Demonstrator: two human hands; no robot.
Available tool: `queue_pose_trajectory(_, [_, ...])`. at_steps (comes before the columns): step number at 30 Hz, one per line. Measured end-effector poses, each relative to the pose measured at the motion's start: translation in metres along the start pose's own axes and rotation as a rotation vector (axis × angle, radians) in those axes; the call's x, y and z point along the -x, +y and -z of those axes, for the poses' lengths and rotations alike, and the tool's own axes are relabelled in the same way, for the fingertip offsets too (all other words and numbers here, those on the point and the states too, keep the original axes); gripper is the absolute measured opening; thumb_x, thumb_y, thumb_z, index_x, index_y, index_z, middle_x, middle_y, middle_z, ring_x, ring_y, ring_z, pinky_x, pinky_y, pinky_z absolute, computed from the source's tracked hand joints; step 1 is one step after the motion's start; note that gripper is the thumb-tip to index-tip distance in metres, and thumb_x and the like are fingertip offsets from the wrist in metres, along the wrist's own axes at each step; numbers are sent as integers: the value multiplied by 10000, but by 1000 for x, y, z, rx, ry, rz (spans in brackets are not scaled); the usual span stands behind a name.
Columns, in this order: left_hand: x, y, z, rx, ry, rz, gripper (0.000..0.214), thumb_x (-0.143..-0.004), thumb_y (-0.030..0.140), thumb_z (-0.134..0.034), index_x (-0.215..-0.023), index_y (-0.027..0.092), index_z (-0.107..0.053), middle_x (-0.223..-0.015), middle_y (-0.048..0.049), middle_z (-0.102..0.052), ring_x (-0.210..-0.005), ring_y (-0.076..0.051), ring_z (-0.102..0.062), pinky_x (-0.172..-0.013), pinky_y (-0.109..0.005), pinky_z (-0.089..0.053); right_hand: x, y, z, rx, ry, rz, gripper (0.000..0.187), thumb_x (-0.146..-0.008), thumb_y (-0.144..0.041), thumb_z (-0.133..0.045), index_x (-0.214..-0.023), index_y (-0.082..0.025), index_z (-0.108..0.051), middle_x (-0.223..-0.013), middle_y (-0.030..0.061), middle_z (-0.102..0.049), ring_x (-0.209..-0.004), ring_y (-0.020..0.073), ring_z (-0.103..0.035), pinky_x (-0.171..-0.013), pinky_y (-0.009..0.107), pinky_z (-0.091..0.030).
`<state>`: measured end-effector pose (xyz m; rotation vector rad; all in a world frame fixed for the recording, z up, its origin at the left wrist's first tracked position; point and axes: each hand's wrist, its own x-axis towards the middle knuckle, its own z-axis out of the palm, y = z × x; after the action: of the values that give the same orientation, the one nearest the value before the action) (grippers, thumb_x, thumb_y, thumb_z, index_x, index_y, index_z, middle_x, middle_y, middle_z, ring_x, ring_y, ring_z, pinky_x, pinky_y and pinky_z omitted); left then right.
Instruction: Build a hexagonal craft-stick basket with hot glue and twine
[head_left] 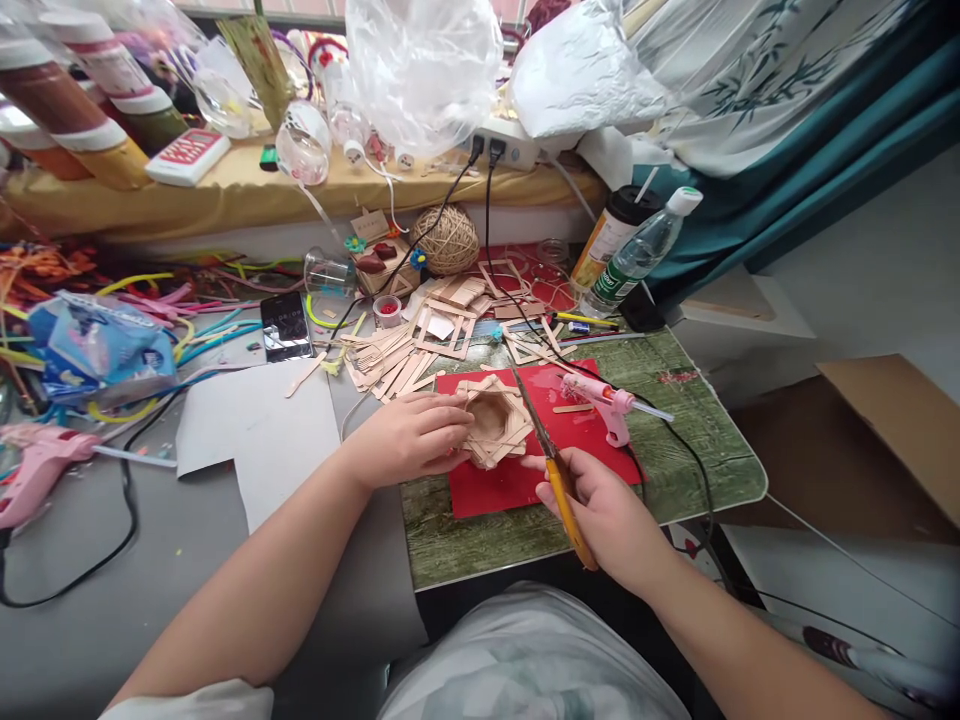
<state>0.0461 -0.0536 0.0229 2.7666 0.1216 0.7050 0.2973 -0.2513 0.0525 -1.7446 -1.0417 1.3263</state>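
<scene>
A round holder built of stacked wooden craft sticks (pixel 512 428) sits on a red sheet (pixel 480 488). Against its left side my left hand (pixel 416 435) rests, fingers curved round the rim. My right hand (pixel 596 505) grips scissors with orange handles (pixel 562 500); the dark blades point up and away, just right of the holder. Right of the blades, a pink glue gun (pixel 604 402) with a clear glue stick in its back lies on the sheet. One loose craft stick (pixel 573 408) lies near its nozzle.
Behind the holder lies a heap of craft sticks (pixel 390 365) with several square stick frames (pixel 445 328). A phone (pixel 285 326) and a second pink glue gun (pixel 41 465) lie left. A water bottle (pixel 630 260) leans at the back right. Black cables (pixel 694 455) cross the green board.
</scene>
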Motion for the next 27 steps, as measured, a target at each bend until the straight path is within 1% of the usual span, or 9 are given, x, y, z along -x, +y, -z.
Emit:
queue_pose_trajectory(4, [0, 2, -1, 133, -39, 126, 141, -993, 366, -686, -1093, 279, -734, -1254, -79, -795, -1292, -269, -714, -1074, -407, -587, 0, -4, 0, -52, -10, -22, 505, -903, -669, -741, -1146, -241, -628, -1092, 71, -763, -938, 225, -707, -810, 304, -582])
queue_pose_trajectory(7, [-2, 1, -2, 270, 13, 222, 133, -951, 404, -751, -964, 272, -740, -1196, -78, -804, -1234, -255, -737, -1028, -381, -590, 0, -8, -1, -28, -13, -15, 457, -889, -644, -767, -1077, -249, -632, -1023, 54, -758, -934, 231, -703, -815, 306, -578])
queue_pose_trajectory(10, [-5, -2, -3, 394, 31, 269, 163, -916, 410, -797, -873, 260, -750, -1151, -80, -805, -1238, -261, -721, -1086, -413, -562, -2, -8, -2, 6, -24, -17, 404, -882, -594, -792, -1025, -256, -623, -969, 28, -738, -889, 219, -689, -787, 295, -560])
queue_pose_trajectory(13, [-7, -4, -4, 487, 62, 320, 177, -886, 421, -830, -857, 255, -778, -1129, -84, -803, -1205, -264, -719, -1124, -445, -541, -5, -4, -3, 24, -31, -16, 374, -900, -554, -784, -1057, -254, -626, -992, 20, -732, -911, 217, -678, -800, 292, -540])
queue_pose_trajectory(17, [-10, -3, -3, 558, 73, 369, 180, -882, 411, -838, -852, 244, -779, -1118, -79, -801, -1207, -256, -707, -1132, -439, -533, -9, 2, -4, 51, -25, -16, 360, -910, -520, -780, -1085, -242, -633, -990, 8, -722, -906, 204, -661, -810, 288, -518])
queue_pose_trajectory(21, [-12, 2, -2, 538, 49, 424, 176, -922, 409, -789, -961, 242, -754, -1061, -71, -788, -1087, -246, -713, -1076, -450, -546, -12, 3, -8, 71, -22, -40, 358, -895, -513, -790, -1044, -230, -629, -929, -14, -680, -859, 186, -630, -768, 277, -497])
queue_pose_trajectory(23, [-14, 5, -2, 516, 34, 476, 219, -931, 420, -774, -1072, 256, -743, -1106, -75, -767, -1095, -252, -698, -1054, -450, -552, -12, 2, -10, 69, -25, -44, 365, -889, -514, -792, -1031, -226, -619, -910, -21, -659, -834, 180, -611, -750, 277, -491])
queue_pose_trajectory(25, [-15, 8, -4, 532, 47, 511, 286, -928, 427, -773, -1168, 275, -735, -1277, -95, -713, -1246, -281, -652, -1117, -470, -527, -13, 0, -12, 69, -27, -44, 371, -884, -518, -790, -1020, -223, -609, -898, -23, -647, -818, 178, -600, -741, 279, -490])
queue_pose_trajectory(27, [-15, 8, -8, 577, 64, 529, 381, -920, 434, -780, -1272, 301, -717, -1499, -109, -587, -1464, -328, -514, -1222, -513, -454, -13, -1, -13, 76, -20, -44, 373, -882, -520, -787, -1010, -222, -601, -890, -24, -640, -807, 176, -596, -730, 279, -489])
